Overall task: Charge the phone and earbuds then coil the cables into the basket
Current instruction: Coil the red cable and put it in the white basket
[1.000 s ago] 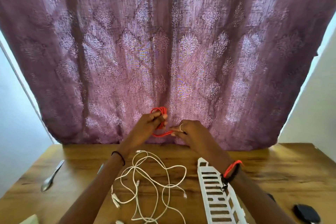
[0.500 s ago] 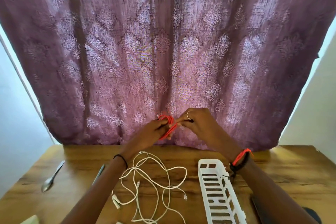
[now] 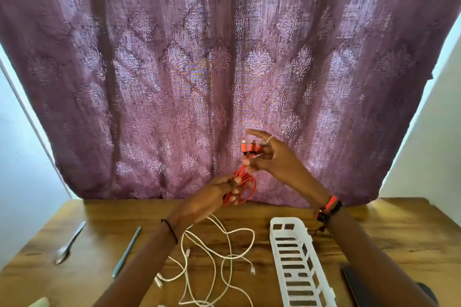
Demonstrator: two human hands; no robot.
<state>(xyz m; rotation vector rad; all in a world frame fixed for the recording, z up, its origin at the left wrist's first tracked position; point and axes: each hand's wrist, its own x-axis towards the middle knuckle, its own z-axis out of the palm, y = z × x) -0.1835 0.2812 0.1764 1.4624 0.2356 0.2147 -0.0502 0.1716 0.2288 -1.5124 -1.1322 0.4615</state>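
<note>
A red cable [image 3: 245, 188] is wound into a small coil, held up in the air before the curtain. My left hand [image 3: 212, 197] pinches the coil. Slightly above and to the right, my right hand [image 3: 269, 157] holds the cable's plug ends [image 3: 249, 147] between its fingers. Below on the wooden table lies a loose tangle of white cables [image 3: 214, 259]. A white slotted plastic basket [image 3: 296, 264] stands to the right of them with nothing in it. A dark phone [image 3: 354, 286] lies at the lower right, partly hidden by my right forearm.
A metal spoon [image 3: 68, 244] rests at the table's left and a teal pen [image 3: 126, 252] beside it. A purple patterned curtain [image 3: 199, 70] hangs behind the table's far edge. A pale object [image 3: 41, 303] shows at the bottom left corner.
My right hand has risen and pulled the cable's plug ends up and to the right, away from the coil. My left hand has moved right and a little lower with the coil.
</note>
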